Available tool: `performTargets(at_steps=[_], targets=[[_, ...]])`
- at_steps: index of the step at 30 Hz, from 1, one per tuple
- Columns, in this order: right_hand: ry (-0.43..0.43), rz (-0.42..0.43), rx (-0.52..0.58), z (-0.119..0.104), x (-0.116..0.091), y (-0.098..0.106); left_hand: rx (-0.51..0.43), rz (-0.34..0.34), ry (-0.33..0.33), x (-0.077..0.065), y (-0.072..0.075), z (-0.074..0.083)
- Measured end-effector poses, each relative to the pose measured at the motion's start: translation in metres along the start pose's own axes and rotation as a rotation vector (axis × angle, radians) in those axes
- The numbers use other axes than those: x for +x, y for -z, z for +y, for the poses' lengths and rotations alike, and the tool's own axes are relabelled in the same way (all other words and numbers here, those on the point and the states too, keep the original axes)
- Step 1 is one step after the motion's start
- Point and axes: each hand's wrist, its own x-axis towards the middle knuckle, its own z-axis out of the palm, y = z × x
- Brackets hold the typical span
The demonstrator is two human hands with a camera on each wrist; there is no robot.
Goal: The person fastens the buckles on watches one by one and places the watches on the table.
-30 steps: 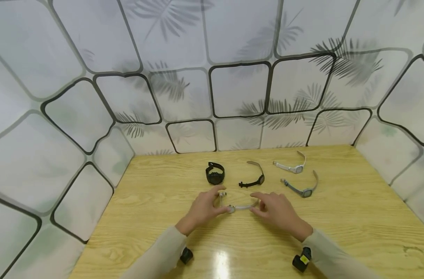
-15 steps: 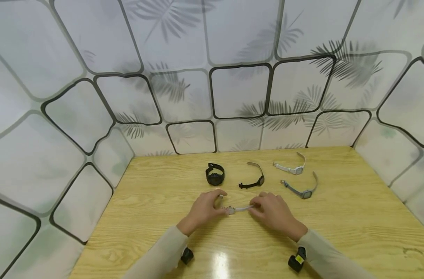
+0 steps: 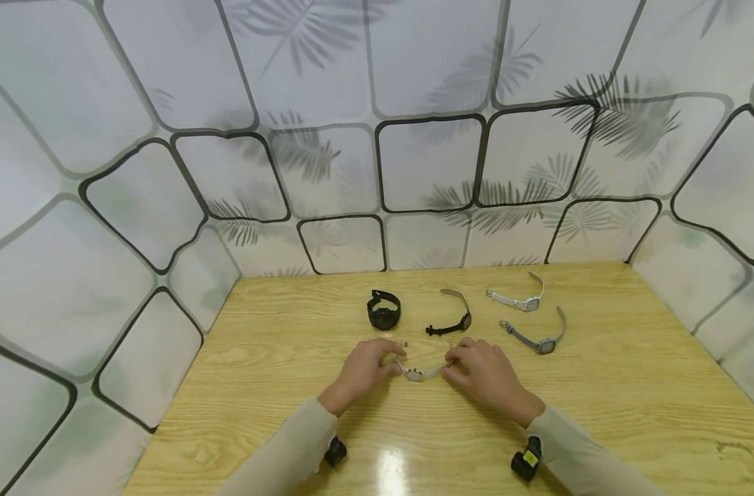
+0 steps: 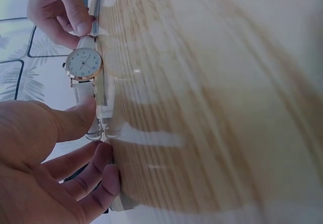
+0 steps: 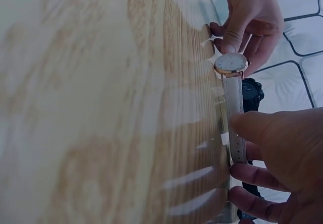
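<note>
Nearside of the chunky black watch [image 3: 384,317], at the wooden table [image 3: 464,441], white-strapped watch [image 3: 415,376] sits between left hand [image 3: 361,370] pinching its buckle-side strap [image 4: 83,90] and right hand [image 3: 487,372] pinching its holed strap [image 5: 233,98], remaining fingers [image 4: 111,178] loosely bent; light, even tension should stop the dial [image 4: 84,62] twisting.

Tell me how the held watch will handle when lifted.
The watch will probably flex: its thin strap slopes up either side of the case. That metallic-looking case likely makes the middle heaviest, and, being flat, shouldn't readily roll.
</note>
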Motion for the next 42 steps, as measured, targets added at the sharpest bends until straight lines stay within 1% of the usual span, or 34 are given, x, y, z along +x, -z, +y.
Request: performTargets(at_steps=[4,11,20,24,27,30,33,35,37,42], targets=[[0.005,0.007,0.002,0.001,0.002,0.0,0.029,0.008,-0.021,0.003,0.0,0.0],[0.012,0.011,0.006,0.004,0.006,0.001,0.017,0.032,-0.032,0.006,-0.001,-0.002],[0.013,0.018,0.006,0.005,0.008,0.002,-0.017,0.069,-0.029,0.007,-0.002,-0.001],[-0.012,0.006,0.02,0.005,0.008,0.004,-0.026,0.096,-0.05,0.008,-0.003,-0.001],[-0.019,0.004,0.015,0.006,0.008,0.006,-0.074,0.118,-0.07,0.009,-0.002,0.0],[0.027,0.057,-0.006,0.008,0.009,0.009,-0.143,0.13,-0.078,0.01,-0.001,0.002],[0.109,0.15,-0.028,0.011,0.012,0.012,-0.194,0.142,-0.076,0.01,0.002,0.006],[0.15,0.197,-0.043,0.013,0.013,0.015,-0.22,0.153,-0.073,0.01,0.004,0.008],[0.159,0.216,-0.05,0.013,0.014,0.019,-0.235,0.169,-0.073,0.01,0.005,0.01],[0.14,0.207,-0.057,0.012,0.014,0.025,-0.26,0.215,-0.071,0.009,0.004,0.014]])
